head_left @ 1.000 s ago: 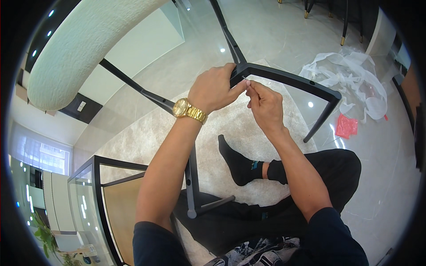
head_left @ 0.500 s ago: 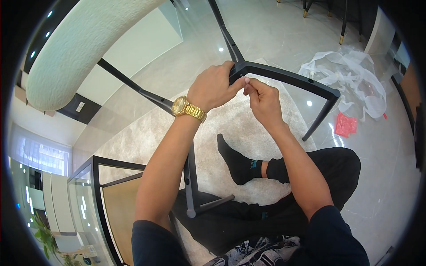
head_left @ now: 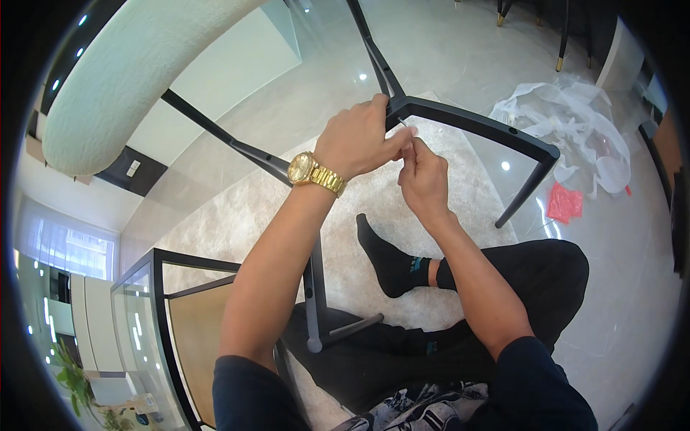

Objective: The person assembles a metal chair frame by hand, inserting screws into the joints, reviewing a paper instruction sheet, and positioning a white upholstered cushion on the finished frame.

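An upholstered chair lies tipped over, its pale padded part [head_left: 129,79] at the upper left and its black metal leg frame [head_left: 467,123] in front of me. My left hand [head_left: 357,136], below a gold wristwatch [head_left: 314,172], is closed round the frame by the corner joint. Its thumb reaches to my right hand's fingertips. In a pinch, my right hand [head_left: 425,172] holds a thin metal rod [head_left: 402,123] up against the frame's underside. It looks like a hex key, but most of it is hidden by the fingers.
Beneath the frame lies a beige rug [head_left: 237,208]. Clear plastic wrapping [head_left: 553,122] and a pink packet [head_left: 564,203] are on the tiled floor at right. A black-framed glass table [head_left: 154,287] stands at left. My socked foot [head_left: 384,262] rests below my hands.
My right hand has drawn slightly down from the frame, so the thin metal rod now shows. The left hand keeps its hold. The whole view has shifted a little.
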Action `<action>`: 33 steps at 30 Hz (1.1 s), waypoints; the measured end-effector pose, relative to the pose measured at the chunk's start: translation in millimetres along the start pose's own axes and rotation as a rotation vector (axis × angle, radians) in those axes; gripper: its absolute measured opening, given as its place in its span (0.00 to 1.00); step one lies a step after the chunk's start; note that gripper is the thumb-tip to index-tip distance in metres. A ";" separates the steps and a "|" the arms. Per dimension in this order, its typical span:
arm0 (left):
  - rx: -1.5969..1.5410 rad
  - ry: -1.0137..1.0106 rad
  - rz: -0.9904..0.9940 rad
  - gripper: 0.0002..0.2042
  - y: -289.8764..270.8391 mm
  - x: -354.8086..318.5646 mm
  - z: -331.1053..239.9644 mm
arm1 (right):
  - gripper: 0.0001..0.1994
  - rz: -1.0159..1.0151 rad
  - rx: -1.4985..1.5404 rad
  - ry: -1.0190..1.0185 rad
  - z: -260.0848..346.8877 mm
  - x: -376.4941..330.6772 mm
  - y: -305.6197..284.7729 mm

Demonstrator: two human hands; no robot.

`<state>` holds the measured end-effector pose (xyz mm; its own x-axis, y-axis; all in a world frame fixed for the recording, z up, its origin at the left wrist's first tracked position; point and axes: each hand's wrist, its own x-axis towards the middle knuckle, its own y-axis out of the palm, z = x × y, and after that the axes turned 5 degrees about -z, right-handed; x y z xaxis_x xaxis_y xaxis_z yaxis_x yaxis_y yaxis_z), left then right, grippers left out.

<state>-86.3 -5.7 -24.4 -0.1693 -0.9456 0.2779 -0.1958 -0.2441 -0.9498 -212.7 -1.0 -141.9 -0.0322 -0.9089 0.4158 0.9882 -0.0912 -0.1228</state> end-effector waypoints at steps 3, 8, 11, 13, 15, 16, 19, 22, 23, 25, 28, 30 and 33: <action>0.002 0.012 0.021 0.34 0.2 1.0 1.1 | 0.13 0.010 -0.065 -0.047 2.2 1.5 -1.1; -0.016 -0.011 0.032 0.33 -1.3 2.6 -4.4 | 0.15 -0.021 0.051 -0.033 1.4 -2.2 7.6; -0.029 -0.023 0.051 0.32 -4.2 4.6 -6.3 | 0.17 -0.015 0.142 0.034 12.5 -6.3 12.3; -0.054 -0.005 0.032 0.32 -0.6 5.5 -2.2 | 0.19 -0.002 0.276 0.153 14.6 -8.6 19.1; -0.092 -0.026 0.043 0.31 0.8 5.2 -0.7 | 0.19 0.004 0.374 0.260 22.9 -10.0 23.6; -0.109 -0.039 0.048 0.31 -0.1 4.4 -0.6 | 0.19 0.004 0.405 0.308 29.7 -10.7 23.8; -0.148 -0.054 0.066 0.32 -7.0 5.9 -2.4 | 0.18 0.019 0.582 0.496 48.2 -9.9 26.6; -0.203 -0.101 0.059 0.30 -5.8 7.7 -2.7 | 0.18 0.018 0.799 0.609 55.3 -8.3 26.3; -0.206 -0.086 0.042 0.30 -5.5 9.3 -0.2 | 0.17 0.014 0.871 0.631 56.1 -7.8 26.9; -0.233 -0.065 0.010 0.30 -1.4 8.1 3.0 | 0.17 0.087 0.710 0.507 46.7 -7.3 19.8; -0.285 -0.134 0.101 0.30 -7.2 8.4 -0.8 | 0.15 0.202 0.389 0.196 22.0 -2.0 5.1; -0.271 -0.082 0.065 0.29 -3.7 7.6 4.0 | 0.09 0.343 -0.049 -0.086 11.3 9.3 -17.8; -0.234 -0.031 -0.020 0.28 -0.5 7.3 8.9 | 0.14 0.313 -0.348 -0.411 25.2 29.1 -55.8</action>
<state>-78.9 -14.5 -23.2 -0.1344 -0.9479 0.2889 -0.4181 -0.2101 -0.8838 -265.1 -12.1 -100.3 0.3798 -0.6892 0.6170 0.8325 -0.0360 -0.5528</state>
